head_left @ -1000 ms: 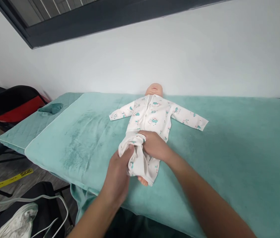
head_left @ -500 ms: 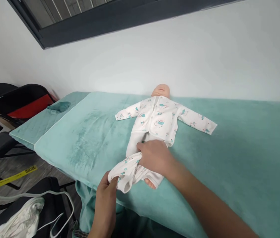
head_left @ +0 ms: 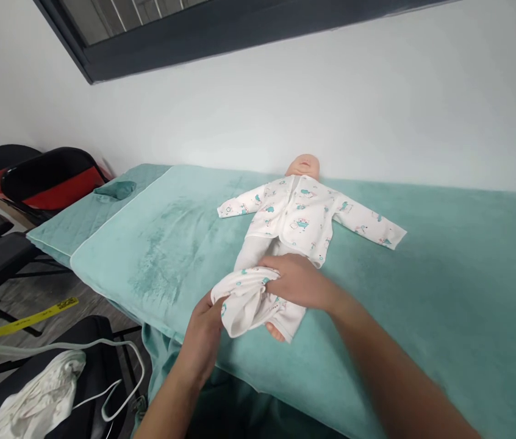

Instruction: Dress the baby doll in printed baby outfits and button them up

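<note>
A baby doll lies on its back on the teal bed cover, its head by the wall. It wears a white printed jacket, arms spread, and plain white legwear. Bunched white printed baby pants lie across its lower legs. My left hand grips their open end, the fingers partly hidden by the cloth. At the upper part of the pants, my right hand pinches the fabric over the doll's legs. One bare foot pokes out of a leg opening; the other is hidden.
The bed cover stretches to both sides, with a pillow at the left end. Black-and-red chairs stand beyond it. On a near black chair lie a crumpled white cloth and a pale cord. A yellow strap crosses lower left.
My left hand has moved up and right with the pants' end, bunching the cloth more and widening its opening. My right hand keeps its hold near the doll's thighs. The view has shifted slightly.
</note>
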Available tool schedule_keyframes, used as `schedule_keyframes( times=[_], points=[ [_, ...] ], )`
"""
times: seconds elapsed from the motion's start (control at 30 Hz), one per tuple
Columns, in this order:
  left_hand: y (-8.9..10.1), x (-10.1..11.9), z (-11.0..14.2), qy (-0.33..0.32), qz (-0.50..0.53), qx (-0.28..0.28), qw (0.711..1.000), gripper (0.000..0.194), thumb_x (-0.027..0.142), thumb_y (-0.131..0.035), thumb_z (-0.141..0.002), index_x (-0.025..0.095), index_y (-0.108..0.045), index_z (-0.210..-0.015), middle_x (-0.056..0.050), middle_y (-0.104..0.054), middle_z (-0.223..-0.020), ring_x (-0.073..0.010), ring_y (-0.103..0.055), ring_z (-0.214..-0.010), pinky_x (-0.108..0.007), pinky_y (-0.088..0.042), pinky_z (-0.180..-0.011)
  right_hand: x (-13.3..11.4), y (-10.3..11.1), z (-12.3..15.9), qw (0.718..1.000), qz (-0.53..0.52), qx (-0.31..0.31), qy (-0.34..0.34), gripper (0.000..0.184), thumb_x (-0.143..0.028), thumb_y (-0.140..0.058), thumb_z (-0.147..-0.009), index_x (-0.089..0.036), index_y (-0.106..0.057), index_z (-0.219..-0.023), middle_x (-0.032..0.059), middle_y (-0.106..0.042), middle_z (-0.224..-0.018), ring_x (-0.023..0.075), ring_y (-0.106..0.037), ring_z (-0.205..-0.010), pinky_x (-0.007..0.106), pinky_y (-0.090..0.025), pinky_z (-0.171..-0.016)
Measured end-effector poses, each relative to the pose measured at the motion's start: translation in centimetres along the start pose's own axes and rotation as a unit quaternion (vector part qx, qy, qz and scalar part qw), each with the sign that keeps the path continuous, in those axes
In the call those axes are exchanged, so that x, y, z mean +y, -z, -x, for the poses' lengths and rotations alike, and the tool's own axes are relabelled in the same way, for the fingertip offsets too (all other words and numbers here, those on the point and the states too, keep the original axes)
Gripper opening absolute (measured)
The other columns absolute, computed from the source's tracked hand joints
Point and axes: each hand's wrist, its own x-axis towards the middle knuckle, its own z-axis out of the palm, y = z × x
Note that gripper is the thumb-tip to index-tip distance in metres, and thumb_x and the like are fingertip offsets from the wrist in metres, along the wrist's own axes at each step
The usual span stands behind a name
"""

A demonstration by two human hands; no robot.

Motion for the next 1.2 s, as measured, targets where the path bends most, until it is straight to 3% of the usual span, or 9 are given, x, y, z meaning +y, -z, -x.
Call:
schedule_keyframes(
  times=[0.13,0.3,0.37,0.5,0.63,0.77,0.9,1.0,1.2],
  points=[
    [0.4,0.0,-2.4,-0.097,-0.059,0.048,0.992,0.034,0.036,-0.071,-0.076,0.017,-0.070,-0.103,-0.006,-0.072,-0.097,-0.0214,-0.064,-0.090,-0.029,-0.048,-0.081,0.7,0.7,0.1,0.994,-0.109,-0.012,0.021,0.019,-0.036,-0.063,-0.077,-0.024,-0.063,-0.091,-0.0028,-0.069,-0.092,0.0176,-0.061,-0.085,0.026,-0.038,-0.068],
    [0.7,-0.1,-5.1,-0.167,-0.102,0.057,0.979,0.024,0.032,-0.075,-0.071,0.017,-0.070,-0.089,-0.006,-0.071,-0.095,-0.0210,-0.062,-0.090,-0.029,-0.047,-0.084,0.6,0.3,-0.1,0.994,-0.112,-0.010,-0.002,0.020,-0.039,-0.067,-0.074,-0.022,-0.061,-0.084,-0.0018,-0.067,-0.085,0.0179,-0.059,-0.078,0.026,-0.037,-0.063],
    [0.5,0.2,-5.3,-0.146,-0.088,0.047,0.984,0.026,0.036,-0.074,-0.072,0.016,-0.070,-0.089,-0.005,-0.071,-0.090,-0.0202,-0.062,-0.084,-0.029,-0.047,-0.080,0.3,0.0,-0.2,0.995,-0.102,0.012,-0.013,0.017,-0.036,-0.066,-0.074,-0.022,-0.060,-0.081,-0.0012,-0.068,-0.085,0.0180,-0.060,-0.078,0.027,-0.036,-0.063],
    [0.7,0.6,-4.6,-0.040,-0.069,-0.018,0.997,0.038,0.042,-0.073,-0.075,0.016,-0.069,-0.102,-0.004,-0.070,-0.081,-0.0172,-0.058,-0.069,-0.027,-0.044,-0.066,0.0,-0.4,-0.4,0.997,-0.067,0.031,-0.034,0.010,-0.029,-0.061,-0.074,-0.021,-0.054,-0.073,-0.0011,-0.066,-0.078,0.0169,-0.057,-0.074,0.026,-0.033,-0.060],
    [1.7,0.5,-3.6,-0.017,-0.025,-0.113,0.993,0.047,0.040,-0.074,-0.076,0.017,-0.064,-0.116,-0.006,-0.070,-0.095,-0.0185,-0.060,-0.083,-0.028,-0.044,-0.078,0.3,-0.6,-0.5,0.998,-0.051,0.030,-0.030,0.010,-0.027,-0.059,-0.073,-0.021,-0.051,-0.071,-0.0011,-0.065,-0.077,0.0157,-0.054,-0.072,0.026,-0.031,-0.059],
    [2.2,0.1,-3.3,-0.005,0.009,-0.149,0.989,0.053,0.031,-0.082,-0.066,0.017,-0.063,-0.113,-0.008,-0.068,-0.104,-0.0197,-0.060,-0.091,-0.026,-0.043,-0.080,0.5,-0.9,-0.6,0.999,-0.032,0.037,-0.003,0.010,-0.025,-0.057,-0.076,-0.021,-0.049,-0.071,-0.0013,-0.063,-0.075,0.0139,-0.051,-0.069,0.026,-0.028,-0.058],
    [2.2,0.2,-4.0,-0.022,-0.040,-0.123,0.991,0.040,0.020,-0.079,-0.062,0.017,-0.061,-0.097,-0.002,-0.065,-0.090,-0.0154,-0.056,-0.079,-0.023,-0.041,-0.069,0.5,-1.4,-0.8,0.997,-0.007,0.070,-0.022,0.015,-0.021,-0.052,-0.076,-0.020,-0.042,-0.065,-0.0030,-0.057,-0.065,0.0119,-0.044,-0.062,0.027,-0.024,-0.055],
    [2.5,0.6,-5.1,-0.048,-0.090,-0.092,0.991,0.029,0.016,-0.074,-0.061,0.016,-0.057,-0.085,0.003,-0.059,-0.074,-0.0110,-0.049,-0.066,-0.020,-0.038,-0.060,0.3,-1.4,-0.8,0.995,-0.054,0.074,-0.039,0.016,-0.022,-0.051,-0.074,-0.020,-0.040,-0.064,-0.0043,-0.054,-0.064,0.0114,-0.043,-0.061,0.026,-0.024,-0.054],
    [2.1,1.2,-7.3,-0.099,-0.110,0.018,0.989,0.023,0.021,-0.068,-0.067,0.019,-0.052,-0.083,0.007,-0.051,-0.063,-0.0070,-0.042,-0.054,-0.018,-0.035,-0.055,0.1,-1.4,-0.9,0.984,-0.117,0.111,-0.077,0.012,-0.027,-0.057,-0.071,-0.021,-0.047,-0.068,-0.0056,-0.056,-0.069,0.0131,-0.049,-0.067,0.025,-0.030,-0.056]
  ],
)
